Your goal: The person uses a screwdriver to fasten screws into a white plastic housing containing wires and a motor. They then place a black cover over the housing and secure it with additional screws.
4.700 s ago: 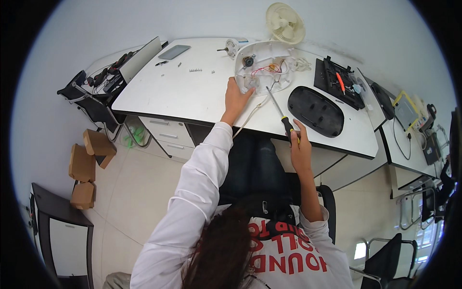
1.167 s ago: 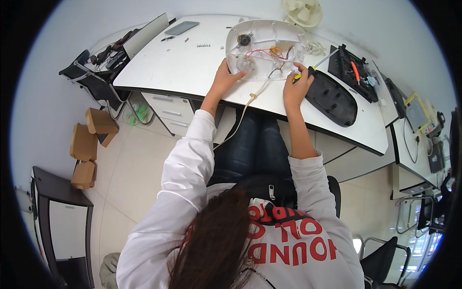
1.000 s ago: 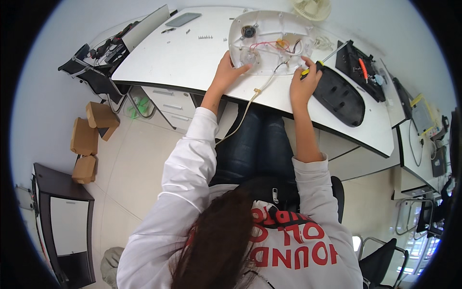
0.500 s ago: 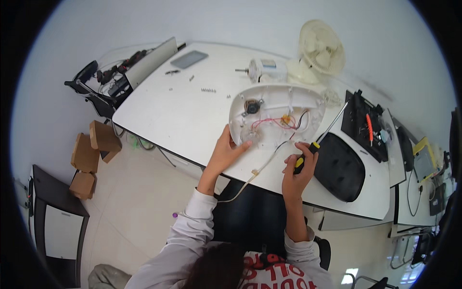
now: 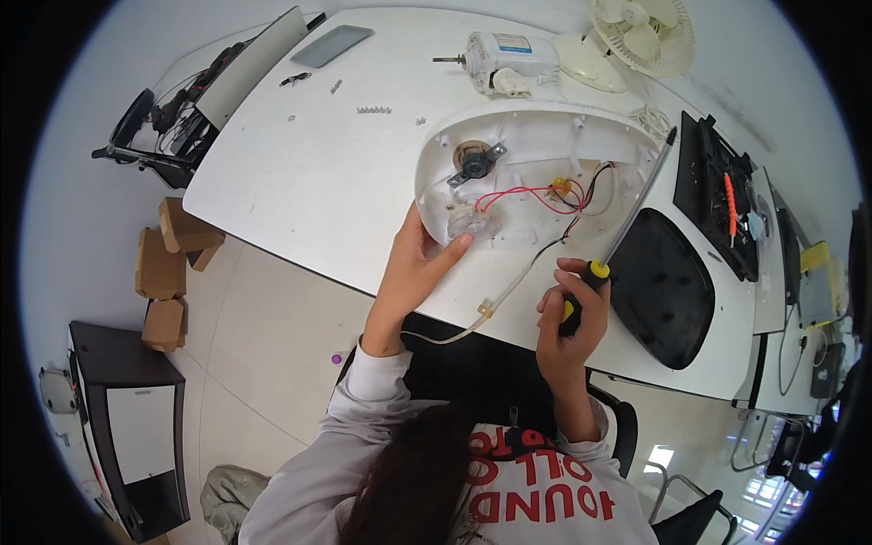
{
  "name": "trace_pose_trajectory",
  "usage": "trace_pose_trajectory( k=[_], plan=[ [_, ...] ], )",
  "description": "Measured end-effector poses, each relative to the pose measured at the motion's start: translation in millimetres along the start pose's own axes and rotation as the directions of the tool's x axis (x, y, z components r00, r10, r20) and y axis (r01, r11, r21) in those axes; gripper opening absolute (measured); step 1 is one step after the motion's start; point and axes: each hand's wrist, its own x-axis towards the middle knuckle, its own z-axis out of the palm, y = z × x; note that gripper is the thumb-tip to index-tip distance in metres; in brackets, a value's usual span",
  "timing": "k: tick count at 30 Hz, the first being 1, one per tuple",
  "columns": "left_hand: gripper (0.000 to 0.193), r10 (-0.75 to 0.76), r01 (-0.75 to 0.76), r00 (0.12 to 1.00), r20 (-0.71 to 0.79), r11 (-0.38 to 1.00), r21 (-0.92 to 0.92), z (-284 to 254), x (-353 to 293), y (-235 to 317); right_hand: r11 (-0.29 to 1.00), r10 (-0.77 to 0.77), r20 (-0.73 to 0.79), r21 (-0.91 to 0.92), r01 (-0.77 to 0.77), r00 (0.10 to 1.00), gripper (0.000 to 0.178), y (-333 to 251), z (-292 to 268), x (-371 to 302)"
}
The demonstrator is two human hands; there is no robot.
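My left hand (image 5: 406,271) grips the near left edge of a white plastic housing (image 5: 536,138), which lies with its hollow side up on the table. Its thumb rests by a clear round part (image 5: 465,223) inside. Within the shell are a black fitting with metal lugs (image 5: 476,163), red wires (image 5: 518,191) and a small yellow component (image 5: 560,188). A pale cable (image 5: 509,287) runs out toward me. Closed around the black and yellow handle of a screwdriver (image 5: 641,198) is my right hand (image 5: 574,313); the shaft points up and away, right of the housing.
A glossy black cover (image 5: 668,289) lies at right, beside an open black tool case (image 5: 718,195) with an orange-handled tool (image 5: 730,209). Behind the housing stand a white motor (image 5: 518,65) and a cream fan (image 5: 640,32). Screws (image 5: 374,110) and a grey tray (image 5: 332,45) are farther left.
The view has shifted, so the table's things sit higher in the picture. Both hands keep their holds, on the housing and the screwdriver.
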Motion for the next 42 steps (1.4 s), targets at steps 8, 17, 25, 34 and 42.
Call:
trace_pose_trajectory(
  k=[8, 17, 25, 34, 42],
  plan=[
    [0.057, -0.031, 0.032, 0.999, -0.033, 1.000, 0.001, -2, -3, -3, 0.976, 0.013, 0.026, 0.216, -0.019, 1.000, 0.038, 12, -2, -4],
    [0.054, -0.063, 0.067, 0.995, -0.077, 0.997, 0.043, -2, -10, -5, 0.995, 0.090, -0.290, -0.006, -0.096, 0.953, 0.051, 10, -51, 9],
    [0.060, 0.004, 0.045, 0.978, -0.208, 0.972, 0.232, 4, -14, -6, 0.798, 0.306, -0.359, -0.408, -0.443, 0.882, 0.013, 9, -152, -5],
    [0.066, 0.050, 0.022, 0.976, -0.212, 0.945, 0.326, 3, -15, -7, 0.451, 0.464, -0.212, -0.779, -0.435, 0.860, 0.037, -17, -156, -25],
    [0.060, 0.449, -0.188, 0.801, -0.395, 0.816, 0.546, 11, -22, 2, 0.393, 0.405, -0.144, -0.864, -0.314, 0.903, 0.025, -18, -162, -49]
  ],
)
